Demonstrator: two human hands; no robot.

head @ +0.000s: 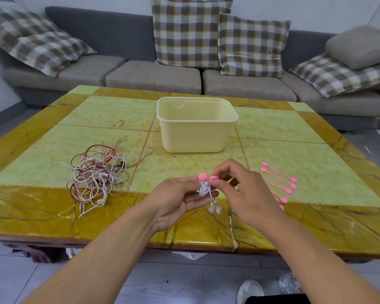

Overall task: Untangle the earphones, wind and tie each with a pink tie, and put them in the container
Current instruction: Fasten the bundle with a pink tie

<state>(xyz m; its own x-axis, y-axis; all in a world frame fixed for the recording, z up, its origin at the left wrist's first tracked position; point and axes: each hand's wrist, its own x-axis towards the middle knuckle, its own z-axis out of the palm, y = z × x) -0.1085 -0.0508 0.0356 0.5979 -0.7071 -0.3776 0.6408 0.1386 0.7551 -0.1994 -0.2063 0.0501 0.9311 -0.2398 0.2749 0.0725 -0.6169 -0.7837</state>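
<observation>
Hands [208, 191] meet above table edge, pinching wound earphone [204, 188] and pink tie [206, 177].

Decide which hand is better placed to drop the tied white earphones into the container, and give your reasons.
Probably the right hand. Its fingers pinch the pink tie on the white earphones, and it sits nearer the container, just ahead. The left hand only supports the bundle and lies closer to the tangled pile.

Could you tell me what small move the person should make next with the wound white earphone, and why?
Probably close the pink tie around the white earphone bundle. Both the left hand and the right hand pinch the tie at the bundle's top, its two round ends apart, while the earbuds dangle and the container looks empty.
</observation>
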